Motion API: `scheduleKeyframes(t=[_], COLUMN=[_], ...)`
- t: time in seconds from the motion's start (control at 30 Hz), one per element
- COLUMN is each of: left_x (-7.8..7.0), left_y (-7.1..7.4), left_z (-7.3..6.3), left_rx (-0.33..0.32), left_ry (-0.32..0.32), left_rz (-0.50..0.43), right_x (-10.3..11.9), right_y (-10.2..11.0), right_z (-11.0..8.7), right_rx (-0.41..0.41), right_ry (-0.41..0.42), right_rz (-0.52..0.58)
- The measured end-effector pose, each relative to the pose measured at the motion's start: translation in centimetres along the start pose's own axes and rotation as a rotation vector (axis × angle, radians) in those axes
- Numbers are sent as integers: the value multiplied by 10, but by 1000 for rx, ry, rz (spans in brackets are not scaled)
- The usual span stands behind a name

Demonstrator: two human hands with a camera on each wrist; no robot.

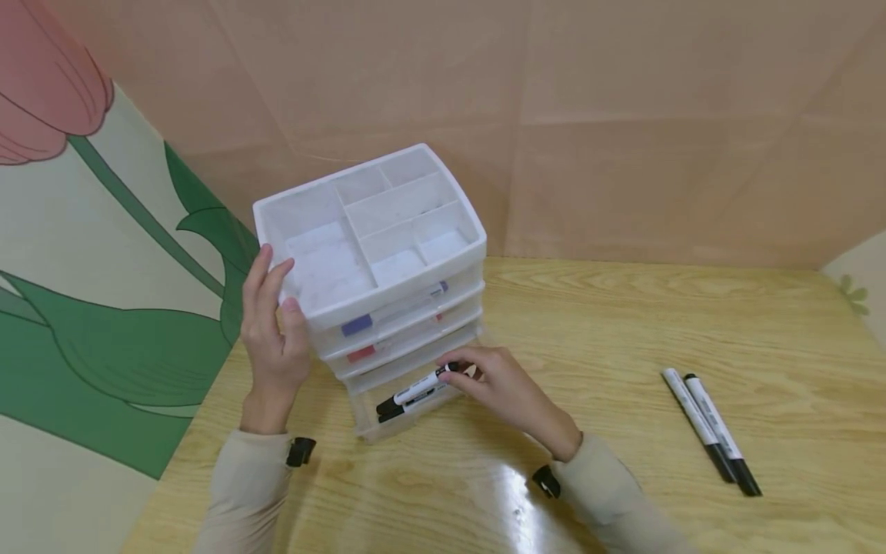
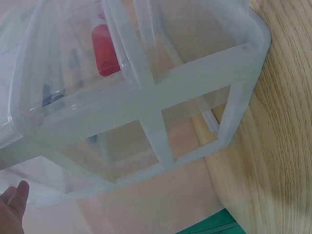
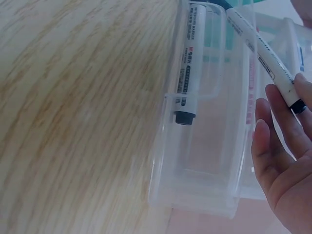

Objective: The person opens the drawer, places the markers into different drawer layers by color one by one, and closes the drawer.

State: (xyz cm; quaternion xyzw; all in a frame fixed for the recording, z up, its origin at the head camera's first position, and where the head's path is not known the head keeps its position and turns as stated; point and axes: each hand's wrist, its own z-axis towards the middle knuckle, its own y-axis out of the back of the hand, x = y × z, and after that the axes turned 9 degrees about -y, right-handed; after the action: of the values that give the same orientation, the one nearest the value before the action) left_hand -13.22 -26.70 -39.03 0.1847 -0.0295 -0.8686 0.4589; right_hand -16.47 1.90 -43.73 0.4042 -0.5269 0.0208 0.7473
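A white and clear plastic drawer unit stands on the table, its bottom drawer pulled out. My left hand rests against the unit's left side, fingertips at the top rim. With my right hand I pinch a white marker by its black end, over the open drawer. The held marker slants, its black cap toward the drawer's left end. Beneath it, a second marker lies in the drawer, along the front wall.
Two more black-capped markers lie side by side on the wooden table at the right. Closed upper drawers hold a blue-capped marker and a red-capped one. Dividers split the top tray. A brown covering hangs behind.
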Motion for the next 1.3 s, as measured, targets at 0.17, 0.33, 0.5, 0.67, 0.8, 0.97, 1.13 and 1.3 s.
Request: scheduleKeyframes(t=[0.17, 0.33, 0.5, 0.67, 0.8, 0.97, 1.13, 1.3], left_x=[-1, -1, -1, -1, -1, -1, -1, 0], left_y=[0, 0, 0, 0, 0, 0, 1, 1], left_z=[0, 0, 0, 0, 0, 0, -1, -1], left_rx=[3, 2, -2, -2, -10, -11, -3, 5], left_ry=[10, 16, 12, 9, 7, 8, 14, 11], left_rz=[2, 3, 0, -2, -2, -1, -2, -7], right_x=[-2, -6, -10, -11, -13, -16, -16, -12], right_y=[-2, -4, -6, -5, -4, -4, -5, -7], right_z=[2, 4, 6, 9, 11, 14, 16, 17], right_rx=[14, 26, 23, 24, 14, 8, 0, -6], right_ry=[-14, -39, -50, -57, -64, -80, -114, -152], right_rz=[-9, -13, -17, -21, -36, -47, -58, -129])
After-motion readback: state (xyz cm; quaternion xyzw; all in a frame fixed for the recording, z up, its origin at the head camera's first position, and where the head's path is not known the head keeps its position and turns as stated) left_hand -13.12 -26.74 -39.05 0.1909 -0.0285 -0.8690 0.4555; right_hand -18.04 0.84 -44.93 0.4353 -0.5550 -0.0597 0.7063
